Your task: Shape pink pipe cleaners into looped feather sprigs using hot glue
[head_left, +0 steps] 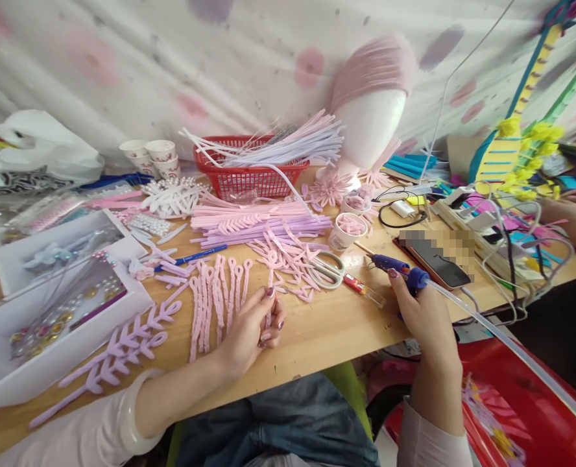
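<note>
My left hand (249,327) is closed in a pinch on a short pink pipe cleaner piece (270,292), mostly hidden by the fingers. Wrapped round the handle of a blue hot glue gun (390,263) is my right hand (427,318); the gun's tip points left, and a long clear glue stick (502,337) runs out of its back. Twisted pink pipe cleaner stems (218,298) with looped ends lie in a row beside my left hand. Beyond them are loose short pink pieces (283,256) and scissors (334,272). Lilac leafy sprigs (117,347) lie to the left.
White boxes (69,324) of beads stand at left. Behind are a red basket (249,181) of pipe cleaners, paper cups (164,159) and a white head form (375,123). A phone (438,259) and cabled power strip (487,240) lie right, near another person's hand (567,211).
</note>
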`<state>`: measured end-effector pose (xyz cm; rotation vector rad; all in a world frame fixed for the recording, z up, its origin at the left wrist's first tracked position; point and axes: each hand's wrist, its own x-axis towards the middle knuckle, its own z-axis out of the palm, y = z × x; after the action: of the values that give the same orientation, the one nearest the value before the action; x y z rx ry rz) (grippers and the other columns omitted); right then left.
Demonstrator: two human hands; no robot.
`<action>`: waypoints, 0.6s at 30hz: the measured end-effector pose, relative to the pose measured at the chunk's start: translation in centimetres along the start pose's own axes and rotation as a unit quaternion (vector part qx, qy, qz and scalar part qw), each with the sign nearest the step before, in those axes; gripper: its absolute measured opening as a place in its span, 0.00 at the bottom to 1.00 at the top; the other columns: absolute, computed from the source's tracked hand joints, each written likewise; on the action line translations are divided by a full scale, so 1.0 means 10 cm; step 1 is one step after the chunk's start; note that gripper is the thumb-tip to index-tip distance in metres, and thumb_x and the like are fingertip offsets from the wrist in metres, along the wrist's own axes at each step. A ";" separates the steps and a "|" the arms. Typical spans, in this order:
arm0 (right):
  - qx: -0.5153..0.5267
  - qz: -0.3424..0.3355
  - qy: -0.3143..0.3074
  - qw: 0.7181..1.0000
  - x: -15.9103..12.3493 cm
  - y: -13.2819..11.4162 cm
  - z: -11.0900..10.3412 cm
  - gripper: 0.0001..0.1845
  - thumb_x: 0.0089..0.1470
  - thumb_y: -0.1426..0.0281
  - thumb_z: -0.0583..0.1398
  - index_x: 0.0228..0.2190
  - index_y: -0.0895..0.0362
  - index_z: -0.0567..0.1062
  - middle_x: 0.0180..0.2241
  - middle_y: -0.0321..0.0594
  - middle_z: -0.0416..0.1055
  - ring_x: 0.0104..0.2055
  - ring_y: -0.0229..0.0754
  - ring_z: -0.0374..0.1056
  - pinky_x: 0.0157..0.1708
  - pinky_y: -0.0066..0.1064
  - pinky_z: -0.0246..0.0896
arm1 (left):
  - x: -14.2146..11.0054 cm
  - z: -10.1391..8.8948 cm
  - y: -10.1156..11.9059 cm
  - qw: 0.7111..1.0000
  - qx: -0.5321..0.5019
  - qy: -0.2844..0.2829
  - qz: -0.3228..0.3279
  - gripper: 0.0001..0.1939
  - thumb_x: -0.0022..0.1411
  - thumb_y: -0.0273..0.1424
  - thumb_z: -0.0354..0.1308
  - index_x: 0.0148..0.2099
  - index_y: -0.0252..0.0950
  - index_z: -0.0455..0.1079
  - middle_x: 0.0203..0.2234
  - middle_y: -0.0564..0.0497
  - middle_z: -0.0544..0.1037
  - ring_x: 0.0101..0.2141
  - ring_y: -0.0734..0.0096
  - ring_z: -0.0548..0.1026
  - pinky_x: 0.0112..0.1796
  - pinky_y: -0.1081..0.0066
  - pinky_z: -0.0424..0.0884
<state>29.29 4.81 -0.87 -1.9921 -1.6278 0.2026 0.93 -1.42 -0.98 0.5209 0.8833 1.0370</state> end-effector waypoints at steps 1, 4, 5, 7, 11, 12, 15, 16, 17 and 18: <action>-0.018 -0.003 0.016 1.000 -0.05 0.01 -0.02 0.24 0.55 0.50 0.55 0.33 0.58 0.75 0.32 0.49 0.74 0.36 0.53 0.68 0.37 0.40 0.59 | 0.00 0.00 0.00 1.000 -0.003 0.003 0.002 0.12 0.63 0.36 0.53 0.31 0.37 0.57 0.20 0.59 0.66 0.14 0.86 0.51 0.18 0.79 0.48; -0.087 0.029 0.099 0.991 -0.31 0.03 -0.09 0.27 0.47 0.47 0.61 0.32 0.59 0.72 0.31 0.49 0.70 0.38 0.57 0.66 0.42 0.48 0.57 | 0.00 -0.01 0.00 1.000 -0.011 0.007 0.002 0.12 0.64 0.35 0.52 0.30 0.37 0.56 0.20 0.59 0.66 0.14 0.86 0.51 0.18 0.79 0.48; -0.094 0.045 0.113 0.988 -0.41 0.01 -0.10 0.27 0.46 0.46 0.61 0.32 0.58 0.71 0.29 0.47 0.69 0.37 0.57 0.65 0.42 0.49 0.56 | 0.00 -0.02 0.00 1.000 -0.013 0.007 0.002 0.12 0.64 0.35 0.52 0.30 0.37 0.56 0.19 0.59 0.66 0.14 0.86 0.51 0.18 0.79 0.48; -0.044 0.045 0.116 0.991 -0.60 -0.08 -0.09 0.23 0.47 0.48 0.62 0.30 0.56 0.69 0.25 0.41 0.65 0.30 0.50 0.64 0.34 0.43 0.59 | 0.01 -0.02 -0.01 1.000 -0.017 0.004 0.001 0.12 0.64 0.35 0.52 0.30 0.37 0.57 0.19 0.59 0.65 0.14 0.86 0.51 0.18 0.80 0.48; 0.105 -0.201 -0.042 0.973 -0.78 -0.49 0.14 0.11 0.57 0.62 0.59 0.39 0.54 0.71 0.33 0.41 0.68 0.36 0.47 0.66 0.37 0.37 0.62 | 0.02 -0.03 0.00 0.999 -0.033 0.003 -0.005 0.12 0.62 0.35 0.54 0.30 0.36 0.58 0.18 0.59 0.64 0.14 0.86 0.51 0.17 0.80 0.48; 0.111 -0.233 -0.078 0.963 -0.78 -0.60 0.21 0.09 0.58 0.65 0.58 0.41 0.53 0.72 0.37 0.43 0.69 0.39 0.48 0.66 0.39 0.38 0.62 | 0.02 -0.03 0.00 0.999 -0.038 0.005 -0.006 0.12 0.62 0.35 0.55 0.30 0.36 0.58 0.17 0.59 0.64 0.14 0.86 0.51 0.17 0.80 0.48; 0.116 -0.269 -0.123 0.948 -0.72 -0.81 0.40 0.07 0.60 0.70 0.56 0.40 0.54 0.73 0.38 0.45 0.68 0.41 0.48 0.65 0.42 0.40 0.63 | 0.01 -0.02 0.01 0.999 -0.047 0.010 -0.006 0.12 0.60 0.36 0.57 0.30 0.36 0.60 0.17 0.59 0.64 0.14 0.87 0.52 0.17 0.81 0.47; 0.112 -0.267 -0.123 0.949 -0.70 -0.84 0.43 0.07 0.60 0.71 0.55 0.37 0.54 0.74 0.37 0.45 0.68 0.40 0.48 0.65 0.41 0.40 0.62 | 0.01 -0.02 0.01 0.999 -0.049 0.009 -0.009 0.12 0.59 0.36 0.58 0.30 0.36 0.60 0.17 0.59 0.64 0.14 0.87 0.52 0.17 0.81 0.47; 0.106 -0.264 -0.121 0.951 -0.68 -0.83 0.46 0.07 0.61 0.72 0.55 0.34 0.55 0.73 0.36 0.44 0.67 0.39 0.48 0.64 0.40 0.40 0.62 | 0.01 -0.02 0.01 0.999 -0.050 0.007 -0.013 0.12 0.59 0.36 0.58 0.30 0.35 0.60 0.17 0.59 0.64 0.14 0.87 0.52 0.17 0.81 0.47; 0.101 -0.260 -0.117 0.953 -0.67 -0.82 0.46 0.08 0.60 0.73 0.54 0.32 0.55 0.73 0.35 0.44 0.67 0.39 0.48 0.64 0.40 0.41 0.61 | 0.01 -0.02 0.01 0.999 -0.050 0.003 -0.018 0.12 0.58 0.36 0.58 0.29 0.35 0.60 0.17 0.59 0.64 0.14 0.87 0.52 0.17 0.81 0.47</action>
<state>18.52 0.89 -2.15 -1.3699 -2.1232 0.3953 0.77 -1.29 -1.01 0.4163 0.8379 1.0447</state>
